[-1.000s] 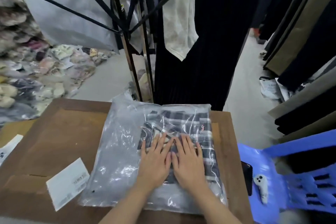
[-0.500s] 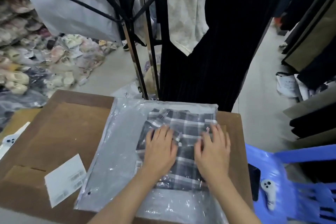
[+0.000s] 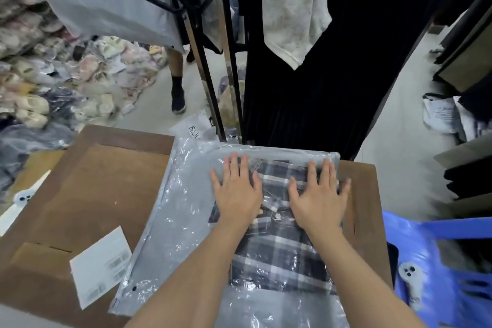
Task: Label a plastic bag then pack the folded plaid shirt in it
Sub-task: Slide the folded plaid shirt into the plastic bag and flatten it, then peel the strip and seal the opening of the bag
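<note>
The clear plastic bag [image 3: 183, 221] lies flat on the brown cardboard work surface [image 3: 87, 194], filling its 3 o'clock half; the folded plaid shirt [image 3: 277, 255] is inside it, pushed toward the bag's 3 o'clock side, with the bag's 9 o'clock part showing only grey. The left hand [image 3: 237, 194] lies palm down with fingers spread on the film over the shirt's 11 o'clock corner, gripping nothing; the right hand [image 3: 319, 200] presses flat in the same way at the shirt's 1 o'clock corner, fingers splayed, just beside the bag's edge. A white label sheet [image 3: 102, 266] with barcodes rests on the cardboard at 8 o'clock of the bag, its corner touching the bag; a blue plastic chair [image 3: 439, 261] stands at 4 o'clock; black garments [image 3: 332, 61] hang at 12 o'clock.
</note>
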